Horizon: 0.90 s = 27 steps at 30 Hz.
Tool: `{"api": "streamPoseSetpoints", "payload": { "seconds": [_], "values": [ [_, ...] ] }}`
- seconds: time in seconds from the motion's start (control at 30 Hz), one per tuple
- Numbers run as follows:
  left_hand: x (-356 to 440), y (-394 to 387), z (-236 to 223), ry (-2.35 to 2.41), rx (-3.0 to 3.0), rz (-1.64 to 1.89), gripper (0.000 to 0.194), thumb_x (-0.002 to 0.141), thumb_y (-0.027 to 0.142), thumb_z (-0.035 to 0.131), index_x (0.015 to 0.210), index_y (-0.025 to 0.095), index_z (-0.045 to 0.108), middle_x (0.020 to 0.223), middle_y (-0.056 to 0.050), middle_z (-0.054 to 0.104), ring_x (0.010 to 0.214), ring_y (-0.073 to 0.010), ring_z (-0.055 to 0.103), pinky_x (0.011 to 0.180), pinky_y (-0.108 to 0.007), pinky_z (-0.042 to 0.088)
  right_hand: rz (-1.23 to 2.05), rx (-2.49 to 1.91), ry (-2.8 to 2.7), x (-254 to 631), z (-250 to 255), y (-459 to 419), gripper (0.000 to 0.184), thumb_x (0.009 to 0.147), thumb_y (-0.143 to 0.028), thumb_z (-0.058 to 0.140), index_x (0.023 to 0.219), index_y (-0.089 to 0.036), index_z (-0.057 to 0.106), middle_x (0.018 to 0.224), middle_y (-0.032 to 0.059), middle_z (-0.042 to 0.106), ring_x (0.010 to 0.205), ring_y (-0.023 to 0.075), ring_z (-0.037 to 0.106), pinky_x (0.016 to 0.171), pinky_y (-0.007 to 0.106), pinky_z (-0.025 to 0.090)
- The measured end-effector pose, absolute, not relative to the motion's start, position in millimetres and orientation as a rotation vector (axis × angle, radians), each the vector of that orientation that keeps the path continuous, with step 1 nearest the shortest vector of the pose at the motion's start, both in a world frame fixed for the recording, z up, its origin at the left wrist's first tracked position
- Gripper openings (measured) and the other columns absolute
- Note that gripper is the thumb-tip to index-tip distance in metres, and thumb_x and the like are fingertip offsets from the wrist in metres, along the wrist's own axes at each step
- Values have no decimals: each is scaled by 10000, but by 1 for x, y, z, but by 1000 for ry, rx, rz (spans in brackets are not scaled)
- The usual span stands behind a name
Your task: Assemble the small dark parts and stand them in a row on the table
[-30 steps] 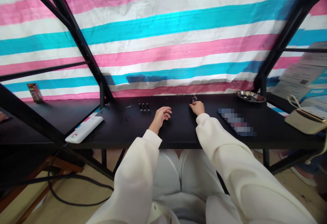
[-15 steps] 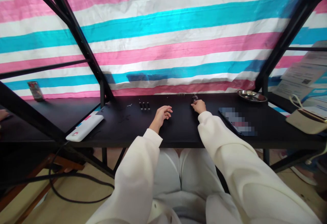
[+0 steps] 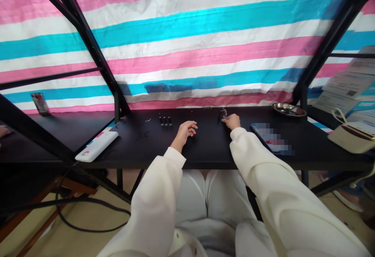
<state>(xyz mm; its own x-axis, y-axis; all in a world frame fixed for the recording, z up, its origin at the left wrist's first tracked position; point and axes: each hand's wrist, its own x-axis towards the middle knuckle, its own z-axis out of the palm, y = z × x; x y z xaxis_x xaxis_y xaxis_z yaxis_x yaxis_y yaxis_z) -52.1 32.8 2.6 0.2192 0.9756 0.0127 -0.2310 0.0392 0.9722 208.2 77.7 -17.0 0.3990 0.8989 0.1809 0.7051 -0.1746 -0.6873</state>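
From my remote seat I took the steel dish [image 3: 289,110] as my landmark on the black tabletop [image 3: 205,151]. To its left, the right hand [image 3: 232,121] had thumb and forefinger drawn close together at a small cluster of dark and pale pieces [image 3: 225,113], which lay left of the dish, right at the fingertips; I could not tell whether that pinch had hold of one or merely touched it. Farther left of the dish, the left hand [image 3: 187,132] was half open, its fingers loosely curled, and I saw nothing in it. Farthest left of the dish I made out three short dark cylinders [image 3: 166,121], lined up side by side with narrow gaps, and a curled white scrap [image 3: 148,120]. The phone [image 3: 271,139] lay on the dish's near side, slightly left. I judged the clustered pieces to be very light, easily nudged away and perhaps fragile where pale and thin, so a gentle fingertip pinch at the darker, seemingly stiffer part looked best to me, with little squeeze
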Motion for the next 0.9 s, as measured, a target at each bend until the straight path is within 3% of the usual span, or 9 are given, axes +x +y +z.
{"api": "streamPoseSetpoints", "payload": {
  "seconds": [0.27,0.37,0.5,0.6,0.9],
  "values": [
    [-51,33,2,948,1134,1241,217,697,287,568,827,114,569,656,-29,584,419,-74,507,361,-178,289,367,-1984,-1315,201,1,63,202,631,-293,695,727,-145,597,712,116,642,735,231,624,678,318,463],
    [-53,33,3,1123,1080,1551,292,722,209,521,1003,130,523,686,-10,588,380,-51,469,346,-165,257,299,-1802,-1153,187,9,53,201,701,-323,609,814,-171,540,733,86,630,705,205,605,677,317,452],
    [-56,33,5,1232,909,1827,680,727,123,495,1341,213,217,967,-56,610,438,-41,514,350,-146,282,269,-1407,-1080,154,12,38,196,758,-355,500,861,-190,473,649,4,565,615,155,558,652,288,436],
    [-58,34,6,1166,822,1812,830,734,87,477,1406,270,27,1211,-119,515,600,-80,609,373,-143,351,275,-1224,-1200,135,6,29,179,752,-348,487,846,-197,463,631,-18,535,581,133,524,640,272,420],
    [-62,41,2,1003,713,1727,904,764,69,473,1399,381,-89,1457,-98,235,948,-161,614,534,-196,527,331,-1224,-1446,133,-14,28,162,743,-341,481,818,-201,513,612,-17,535,568,131,499,648,276,412]
  ]
}}
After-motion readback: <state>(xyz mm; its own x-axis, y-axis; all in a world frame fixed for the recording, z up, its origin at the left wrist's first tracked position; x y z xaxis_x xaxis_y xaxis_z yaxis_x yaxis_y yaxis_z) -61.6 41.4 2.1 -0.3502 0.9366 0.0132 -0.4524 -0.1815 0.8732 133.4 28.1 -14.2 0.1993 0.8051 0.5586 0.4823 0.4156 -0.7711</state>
